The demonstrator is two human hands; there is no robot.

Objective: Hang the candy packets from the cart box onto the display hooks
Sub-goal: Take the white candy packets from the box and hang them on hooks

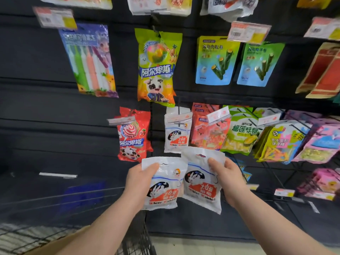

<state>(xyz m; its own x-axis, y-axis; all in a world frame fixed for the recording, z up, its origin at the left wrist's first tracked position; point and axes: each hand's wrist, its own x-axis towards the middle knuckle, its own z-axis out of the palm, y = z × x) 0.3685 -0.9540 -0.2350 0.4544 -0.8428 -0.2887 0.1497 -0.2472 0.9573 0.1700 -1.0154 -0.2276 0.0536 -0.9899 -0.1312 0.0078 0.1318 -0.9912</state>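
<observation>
Above left hand and right hand: hung White Rabbit packets on their hook, close over the held packets.
Left of left hand: bare dark panel, open.
Right of right hand: crowded hanging bags.
Below left hand: cart wires.

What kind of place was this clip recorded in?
Likely a shop's snack aisle: candy packets hang on a dark display wall, price tags above them, a wire cart below.
</observation>
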